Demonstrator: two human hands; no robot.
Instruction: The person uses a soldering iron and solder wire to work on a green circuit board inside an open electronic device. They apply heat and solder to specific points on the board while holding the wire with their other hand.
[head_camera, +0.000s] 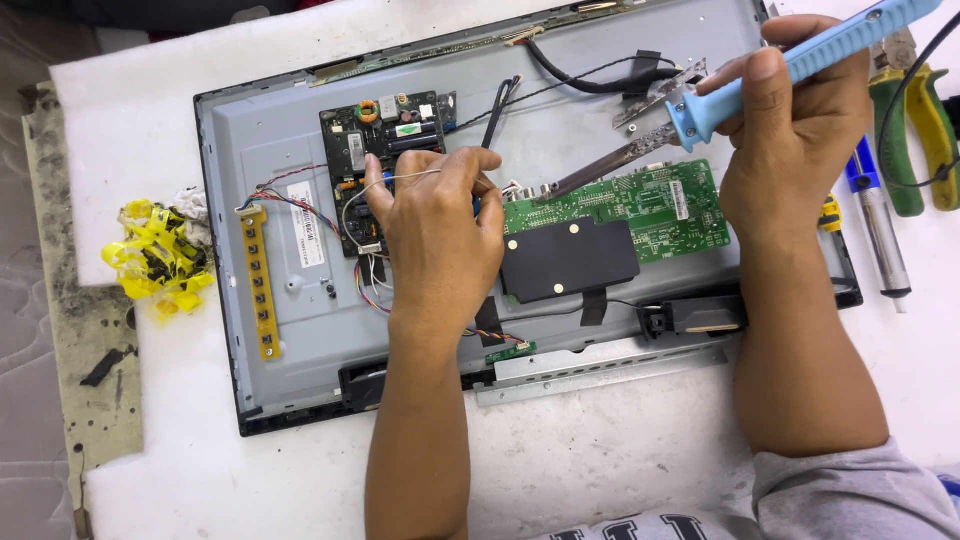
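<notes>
Your right hand (800, 120) closes around the soldering iron (740, 90), blue ribbed grip, dark metal shaft slanting down-left; its tip sits at the left edge of the green main board (660, 205), near the connectors there. Your left hand (440, 225) rests on the panel between the two boards, fingers pressed together and pinching a thin silvery solder wire (395, 180) that loops back over the dark power board (385, 160).

Progress, as judged: the rear cover is already off; the grey sheet-metal back of the monitor (290, 130) lies bare on the white table (600, 460); both boards are still mounted and cabled; whether a joint is finished cannot be told, the tip area being too small to read.

Materials: matte black rectangular shield (570, 258) over the green board; yellow button strip (260, 285) with coloured leads at left; crumpled yellow tape (160, 255) off the panel; green-handled pliers (925, 135) and a desoldering pump (878, 225) at right.
</notes>
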